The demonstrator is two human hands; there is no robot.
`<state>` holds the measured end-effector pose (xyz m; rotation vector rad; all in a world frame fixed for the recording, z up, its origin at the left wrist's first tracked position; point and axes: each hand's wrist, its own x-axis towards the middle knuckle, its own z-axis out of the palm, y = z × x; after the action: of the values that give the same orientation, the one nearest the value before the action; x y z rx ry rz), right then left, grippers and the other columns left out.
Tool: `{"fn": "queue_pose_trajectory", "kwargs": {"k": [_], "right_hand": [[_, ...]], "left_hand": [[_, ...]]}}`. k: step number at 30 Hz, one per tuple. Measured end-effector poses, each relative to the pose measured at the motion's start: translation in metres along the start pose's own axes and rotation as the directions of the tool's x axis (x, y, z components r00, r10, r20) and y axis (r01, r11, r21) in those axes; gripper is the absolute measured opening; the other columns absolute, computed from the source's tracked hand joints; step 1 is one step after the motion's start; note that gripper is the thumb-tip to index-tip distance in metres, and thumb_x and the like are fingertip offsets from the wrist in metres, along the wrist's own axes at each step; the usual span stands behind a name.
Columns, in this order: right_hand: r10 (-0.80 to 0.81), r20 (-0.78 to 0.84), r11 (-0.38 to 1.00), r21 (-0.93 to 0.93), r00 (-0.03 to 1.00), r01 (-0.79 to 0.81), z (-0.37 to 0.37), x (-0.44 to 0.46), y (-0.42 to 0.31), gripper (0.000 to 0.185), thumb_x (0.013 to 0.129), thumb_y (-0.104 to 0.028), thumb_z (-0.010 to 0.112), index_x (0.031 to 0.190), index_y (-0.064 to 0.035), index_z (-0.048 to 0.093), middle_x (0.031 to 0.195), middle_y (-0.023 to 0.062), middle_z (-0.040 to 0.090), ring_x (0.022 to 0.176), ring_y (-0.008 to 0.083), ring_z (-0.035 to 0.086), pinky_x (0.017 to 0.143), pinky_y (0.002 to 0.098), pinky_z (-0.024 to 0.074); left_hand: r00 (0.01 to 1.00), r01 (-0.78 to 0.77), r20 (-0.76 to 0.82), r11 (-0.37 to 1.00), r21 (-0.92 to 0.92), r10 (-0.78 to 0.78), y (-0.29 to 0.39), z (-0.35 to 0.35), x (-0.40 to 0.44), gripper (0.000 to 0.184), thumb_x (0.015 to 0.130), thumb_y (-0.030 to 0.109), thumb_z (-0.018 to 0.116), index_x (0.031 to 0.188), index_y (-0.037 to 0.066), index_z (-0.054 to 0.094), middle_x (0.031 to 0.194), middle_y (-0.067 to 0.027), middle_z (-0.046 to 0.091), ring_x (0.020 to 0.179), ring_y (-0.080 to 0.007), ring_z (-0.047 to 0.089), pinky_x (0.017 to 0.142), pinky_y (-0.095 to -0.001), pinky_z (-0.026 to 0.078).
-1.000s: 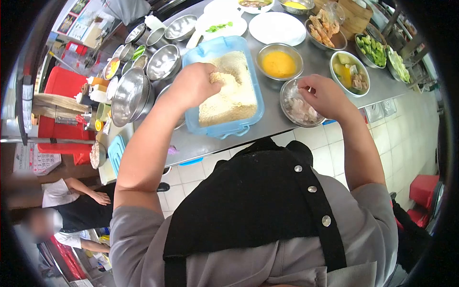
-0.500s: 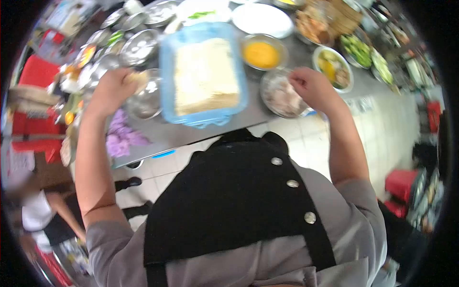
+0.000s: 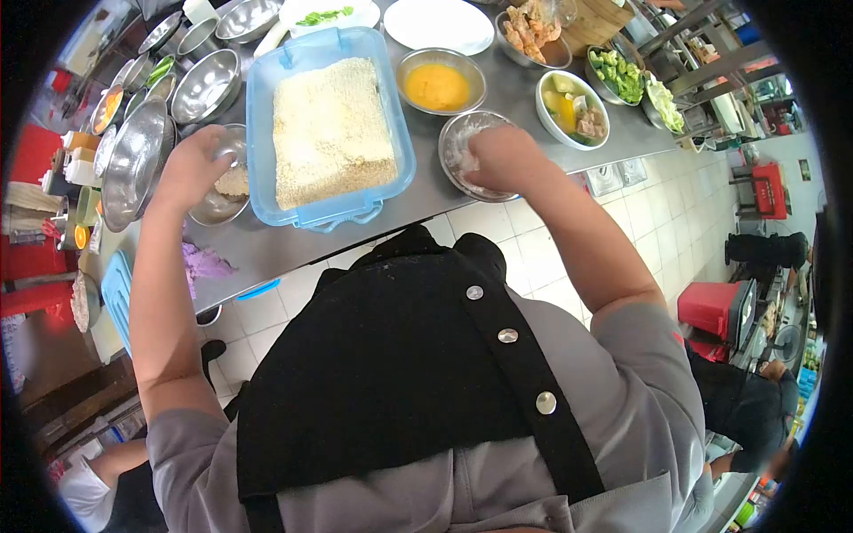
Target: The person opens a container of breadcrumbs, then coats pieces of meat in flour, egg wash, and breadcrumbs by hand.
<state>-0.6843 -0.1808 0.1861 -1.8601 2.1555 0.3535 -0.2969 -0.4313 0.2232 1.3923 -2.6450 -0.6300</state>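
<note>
My left hand [image 3: 195, 169] is over a small metal bowl [image 3: 218, 211] at the left, its thumb and fingers apart. A crumb-coated piece [image 3: 234, 182] lies in that bowl just below my thumb. My right hand [image 3: 505, 158] reaches down into another metal bowl [image 3: 451, 142] holding pale, wet-looking pieces. Its fingers are curled inward, and what they grip is hidden. Between my hands stands a blue plastic tub [image 3: 407, 169] filled with breadcrumbs [image 3: 333, 124]. Behind the right bowl sits a metal bowl of beaten egg [image 3: 437, 86].
Stacked metal bowls [image 3: 207, 84] crowd the left. A white plate [image 3: 438, 25], a bowl of soup [image 3: 573, 108], and a bowl of fried food [image 3: 533, 34] stand at the back and right. Purple cloth [image 3: 204, 265] lies near the left edge. Other people are nearby.
My left hand has lowered, and the coated piece it pinched is now in the left bowl. My right hand has gone from above its bowl down into it. The view has shifted.
</note>
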Motion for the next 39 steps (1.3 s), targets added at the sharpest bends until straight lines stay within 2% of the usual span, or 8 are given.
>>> {"fn": "queue_pose_trajectory", "kwargs": {"k": [8, 14, 21, 25, 28, 32, 35, 39], "right_hand": [[0.068, -0.074, 0.937, 0.346, 0.995, -0.039, 0.008, 0.016, 0.031, 0.031, 0.084, -0.029, 0.065, 0.103, -0.0054, 0.073, 0.098, 0.0170, 0.073, 0.091, 0.0326, 0.070, 0.083, 0.0431, 0.0546], [0.065, 0.028, 0.594, 0.802, 0.998, -0.061, 0.003, 0.014, 0.065, 0.028, 0.092, -0.025, 0.061, 0.102, -0.0015, 0.070, 0.084, 0.0093, 0.071, 0.080, 0.0178, 0.067, 0.071, 0.0335, 0.0505], [0.043, -0.086, 0.338, 0.939, 0.995, 0.066, -0.044, 0.026, 0.068, 0.015, 0.091, -0.018, 0.068, 0.099, -0.0051, 0.068, 0.084, 0.0003, 0.069, 0.072, 0.0055, 0.062, 0.058, 0.0209, 0.0432], [0.189, -0.422, 0.712, 0.681, 0.887, 0.173, -0.038, 0.075, 0.060, 0.029, 0.084, -0.025, 0.069, 0.102, -0.0022, 0.070, 0.087, 0.0131, 0.071, 0.083, 0.0264, 0.069, 0.081, 0.0352, 0.0535], [0.100, -0.555, 0.920, 0.368, 0.826, 0.136, -0.023, 0.103, 0.042, 0.029, 0.085, -0.027, 0.067, 0.102, -0.0052, 0.071, 0.094, 0.0154, 0.072, 0.091, 0.0330, 0.069, 0.086, 0.0399, 0.0537], [0.057, -0.250, 0.960, 0.280, 0.967, 0.015, -0.016, 0.117, 0.027, 0.028, 0.086, -0.029, 0.064, 0.104, -0.0087, 0.072, 0.109, 0.0149, 0.071, 0.103, 0.0328, 0.067, 0.088, 0.0432, 0.0536], [0.144, -0.232, 0.910, 0.414, 0.962, -0.036, -0.032, 0.113, 0.022, 0.028, 0.088, -0.028, 0.062, 0.106, -0.0090, 0.072, 0.112, 0.0147, 0.071, 0.106, 0.0321, 0.066, 0.089, 0.0437, 0.0533], [0.070, -0.212, 0.984, 0.174, 0.975, -0.033, -0.033, 0.128, 0.053, 0.029, 0.091, -0.025, 0.060, 0.114, -0.0107, 0.069, 0.112, 0.0142, 0.071, 0.110, 0.0309, 0.066, 0.092, 0.0434, 0.0524]], "left_hand": [[0.995, -0.027, -0.103, 0.998, -0.055, 0.021, 0.035, -0.004, -0.031, 0.051, 0.090, 0.023, 0.071, 0.134, 0.001, 0.058, 0.126, -0.0193, 0.067, 0.108, -0.0313, 0.068, 0.095, -0.0387, 0.053], [0.996, 0.032, -0.078, 0.985, -0.167, -0.045, 0.032, 0.003, -0.053, 0.048, 0.091, 0.020, 0.071, 0.132, -0.002, 0.060, 0.122, -0.0196, 0.068, 0.104, -0.0290, 0.069, 0.093, -0.0378, 0.053], [0.991, 0.057, -0.104, 0.958, -0.281, -0.089, 0.032, 0.006, -0.070, 0.045, 0.091, 0.018, 0.071, 0.128, -0.005, 0.061, 0.119, -0.0189, 0.070, 0.097, -0.0266, 0.069, 0.089, -0.0363, 0.054], [0.989, 0.085, -0.090, 0.954, -0.289, -0.116, 0.035, 0.006, -0.078, 0.041, 0.092, 0.015, 0.069, 0.128, -0.004, 0.060, 0.116, -0.0139, 0.070, 0.099, -0.0201, 0.067, 0.089, -0.0337, 0.053], [0.990, 0.097, -0.071, 0.950, -0.295, -0.124, 0.036, 0.004, -0.083, 0.042, 0.092, 0.016, 0.070, 0.127, -0.004, 0.061, 0.116, -0.0151, 0.070, 0.097, -0.0217, 0.068, 0.088, -0.0341, 0.053], [0.985, 0.127, -0.077, 0.942, -0.309, -0.158, 0.035, 0.007, -0.091, 0.044, 0.090, 0.019, 0.072, 0.126, -0.004, 0.062, 0.117, -0.0181, 0.070, 0.097, -0.0264, 0.069, 0.088, -0.0359, 0.054], [0.981, 0.124, -0.106, 0.947, -0.295, -0.161, 0.027, 0.012, -0.098, 0.044, 0.090, 0.019, 0.072, 0.126, -0.004, 0.062, 0.117, -0.0181, 0.070, 0.097, -0.0268, 0.069, 0.088, -0.0360, 0.054], [0.977, 0.146, -0.108, 0.944, -0.297, -0.185, 0.029, 0.014, -0.107, 0.044, 0.090, 0.018, 0.072, 0.127, -0.004, 0.062, 0.116, -0.0180, 0.070, 0.097, -0.0267, 0.069, 0.088, -0.0367, 0.054]]}}
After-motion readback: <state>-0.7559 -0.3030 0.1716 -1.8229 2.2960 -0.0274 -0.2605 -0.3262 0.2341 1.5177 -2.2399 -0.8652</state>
